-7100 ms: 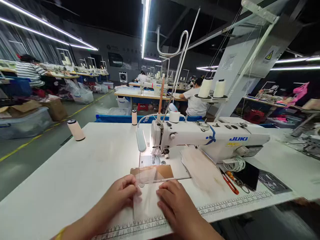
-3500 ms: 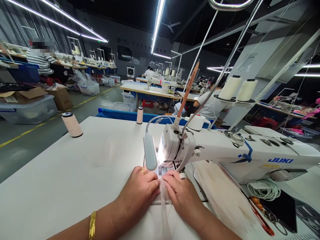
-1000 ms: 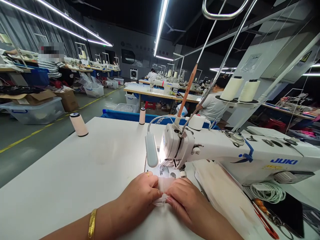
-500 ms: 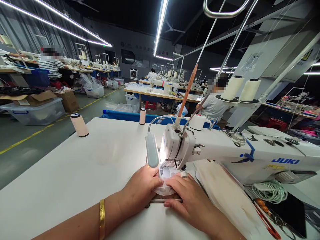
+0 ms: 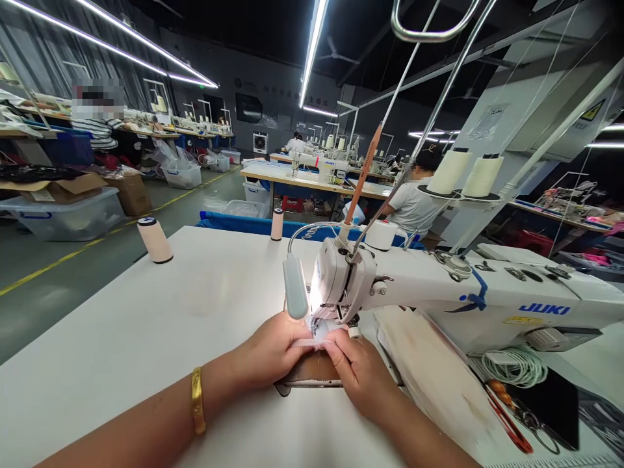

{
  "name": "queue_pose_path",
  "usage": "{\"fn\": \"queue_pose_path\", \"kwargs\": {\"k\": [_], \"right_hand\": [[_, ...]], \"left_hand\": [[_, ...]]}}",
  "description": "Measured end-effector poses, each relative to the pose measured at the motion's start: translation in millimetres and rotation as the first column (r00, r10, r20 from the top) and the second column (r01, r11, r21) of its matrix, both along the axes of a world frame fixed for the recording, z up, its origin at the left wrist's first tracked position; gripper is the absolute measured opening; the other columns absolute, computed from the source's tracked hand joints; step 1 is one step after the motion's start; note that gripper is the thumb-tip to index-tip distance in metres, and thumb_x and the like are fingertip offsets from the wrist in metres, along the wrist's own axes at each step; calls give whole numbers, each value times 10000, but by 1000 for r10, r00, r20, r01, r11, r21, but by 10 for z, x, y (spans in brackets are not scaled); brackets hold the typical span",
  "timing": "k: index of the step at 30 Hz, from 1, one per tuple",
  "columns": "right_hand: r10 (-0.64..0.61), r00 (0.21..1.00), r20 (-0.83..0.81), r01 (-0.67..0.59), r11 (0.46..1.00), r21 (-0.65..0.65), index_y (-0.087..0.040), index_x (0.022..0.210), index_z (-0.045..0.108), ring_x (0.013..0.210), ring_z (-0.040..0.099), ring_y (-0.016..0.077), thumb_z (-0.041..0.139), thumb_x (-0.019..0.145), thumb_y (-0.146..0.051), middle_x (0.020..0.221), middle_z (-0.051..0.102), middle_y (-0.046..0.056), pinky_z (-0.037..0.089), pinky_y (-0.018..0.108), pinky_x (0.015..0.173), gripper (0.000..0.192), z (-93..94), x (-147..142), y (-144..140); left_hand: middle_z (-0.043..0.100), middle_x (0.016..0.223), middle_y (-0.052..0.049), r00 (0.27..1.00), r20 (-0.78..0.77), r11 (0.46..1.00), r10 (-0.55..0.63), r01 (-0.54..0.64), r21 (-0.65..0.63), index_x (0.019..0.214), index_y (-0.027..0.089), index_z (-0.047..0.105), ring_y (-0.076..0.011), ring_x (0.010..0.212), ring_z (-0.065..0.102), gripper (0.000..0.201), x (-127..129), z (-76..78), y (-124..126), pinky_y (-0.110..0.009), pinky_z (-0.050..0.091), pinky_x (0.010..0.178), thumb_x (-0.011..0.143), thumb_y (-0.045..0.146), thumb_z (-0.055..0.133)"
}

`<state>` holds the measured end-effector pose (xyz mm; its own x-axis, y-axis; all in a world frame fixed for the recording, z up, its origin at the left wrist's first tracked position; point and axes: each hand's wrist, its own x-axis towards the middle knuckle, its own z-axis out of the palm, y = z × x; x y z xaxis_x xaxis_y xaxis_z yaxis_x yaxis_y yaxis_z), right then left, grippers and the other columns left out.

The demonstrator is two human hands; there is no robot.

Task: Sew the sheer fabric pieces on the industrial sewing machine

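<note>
A: State of fingers, L hand [image 5: 277, 348]?

B: Thumb and fingers were closed on the L end of a sheer white fabric strip [image 5: 306, 342]. R hand [image 5: 359, 370] pinched the R portion, approx. level w/ L.

A: Fabric posn.?

B: Betw. both sets of fingertips, just in front of the needle area. Contact w/ the presser foot could not be confirmed; view too small.

A: Adj. to fingers?

B: Brown panel [image 5: 314, 370] lay below and betw. the hands. Lamp [image 5: 295, 286] hung just beyond the L fingers; white sewing machine [image 5: 341, 276], mkd. "JUKI", stood directly beyond both, its arm extending R. Gold bangle [image 5: 197, 400] sat on the L wrist, behind the fingers.

A: Farther out?

B: R of R fingers: pale cloth [image 5: 439, 377], then coiled cord [image 5: 511, 367] and a black flat item [image 5: 556, 406]. Well L of and beyond L fingers: pink thread spool [image 5: 155, 240] on white tabletop [image 5: 146, 351]. Well beyond R fingers: person in light shirt [image 5: 414, 205].
</note>
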<state>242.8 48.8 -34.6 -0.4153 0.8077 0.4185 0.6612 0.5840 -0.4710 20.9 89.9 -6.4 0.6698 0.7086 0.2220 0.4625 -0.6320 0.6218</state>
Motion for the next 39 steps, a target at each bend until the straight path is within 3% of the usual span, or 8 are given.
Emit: {"fn": "queue_pose_path", "kwargs": {"k": [3, 6, 12, 18, 22, 29, 34, 39], "right_hand": [[116, 984, 134, -123, 991, 46, -246, 885, 519, 765, 587, 205, 385, 1131, -218, 828, 649, 1, 453, 334, 755, 282, -12, 50, -70], [174, 963, 205, -186, 982, 38, -238, 925, 534, 877, 593, 221, 480, 1109, -223, 940, 666, 23, 458, 341, 799, 193, 28, 86, -153], [175, 957, 233, -177, 984, -12, -234, 1000, 578, 930, 596, 239, 682, 1025, -231, 1011, 680, 21, 461, 369, 848, 106, 59, 95, -178], [138, 975, 173, -159, 981, 114, -238, 971, 580, 830, 597, 220, 429, 1054, -57, 892, 671, 16, 424, 343, 735, 249, -93, 85, -102], [112, 993, 25, -113, 992, 51, -250, 1041, 581, 859, 644, 220, 418, 1084, -120, 961, 712, 19, 461, 361, 794, 212, -67, 54, -74], [-19, 996, -91, 9, 994, -108, -280, 1002, 628, 823, 666, 204, 432, 1116, -225, 919, 741, -26, 479, 349, 812, 233, 22, 39, -34], [84, 996, 3, -84, 996, -42, -252, 986, 600, 820, 638, 203, 426, 1096, -162, 907, 712, -1, 466, 342, 768, 225, -2, 62, -67], [173, 964, 200, -191, 979, 75, -220, 970, 594, 903, 586, 226, 523, 1048, -122, 960, 671, 34, 449, 351, 800, 144, 7, 83, -171]], "left_hand": [[695, 888, -21, 996, -19, 966, -87, 89, 243, 840, 230, 747, -180, 805, 617, 240, -43, -118, -90, -296, 442, 725, 959, 131, 565], [750, 956, 0, 995, -40, 936, -86, 95, 339, 913, 259, 755, -203, 894, 629, 248, -75, -261, -169, -346, 423, 829, 899, 43, 634], [741, 907, 13, 995, -14, 922, -103, 100, 374, 844, 231, 675, -211, 947, 620, 198, -70, -309, -202, -368, 390, 893, 918, 50, 643], [681, 889, -33, 997, -72, 947, 16, 8, 322, 868, 201, 627, -210, 809, 567, 190, -35, -220, -182, -346, 389, 748, 923, 52, 523], [677, 911, -52, 997, -65, 959, 37, -18, 281, 943, 213, 698, -232, 840, 595, 218, 18, -214, -88, -329, 404, 709, 898, 75, 535], [638, 799, -22, 998, -31, 991, 57, -52, 125, 726, 190, 646, -174, 731, 604, 219, 59, -122, 20, -301, 423, 689, 851, 57, 525], [678, 883, -22, 999, -34, 973, -3, 11, 230, 825, 213, 714, -189, 803, 610, 218, -1, -149, -39, -317, 393, 706, 827, 42, 579], [733, 882, 41, 996, -3, 909, -94, 86, 407, 844, 241, 694, -171, 798, 586, 281, -70, -286, -178, -347, 370, 818, 788, -21, 611]]}}
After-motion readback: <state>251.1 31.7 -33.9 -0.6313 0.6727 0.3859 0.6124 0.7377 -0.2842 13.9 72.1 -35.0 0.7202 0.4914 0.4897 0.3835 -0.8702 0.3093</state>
